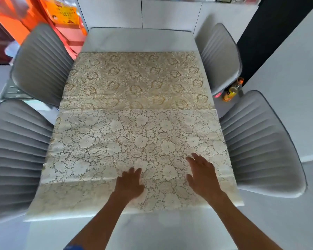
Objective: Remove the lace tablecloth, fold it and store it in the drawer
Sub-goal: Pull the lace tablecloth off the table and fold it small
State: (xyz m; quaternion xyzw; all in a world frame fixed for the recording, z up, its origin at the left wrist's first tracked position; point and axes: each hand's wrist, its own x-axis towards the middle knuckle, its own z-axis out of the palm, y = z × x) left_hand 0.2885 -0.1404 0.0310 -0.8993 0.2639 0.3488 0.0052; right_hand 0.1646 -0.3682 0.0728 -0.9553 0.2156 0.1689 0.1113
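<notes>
A cream lace tablecloth (134,109) lies flat on a white table (139,40). Creases cross it at the middle and near the front. Its far half looks more golden, its near half paler. My left hand (129,183) rests palm down on the cloth near the front edge, fingers spread. Just right of it, my right hand (201,174) hovers over or lightly touches the cloth, also with fingers apart. Neither hand grips the fabric. No drawer can be made out for certain.
Grey ribbed chairs stand two to a side: left (42,64), (13,152) and right (219,56), (260,141). An orange drink bottle (232,91) stands between the right chairs. White cabinets (170,13) line the far wall. Orange boxes (65,18) sit at the back left.
</notes>
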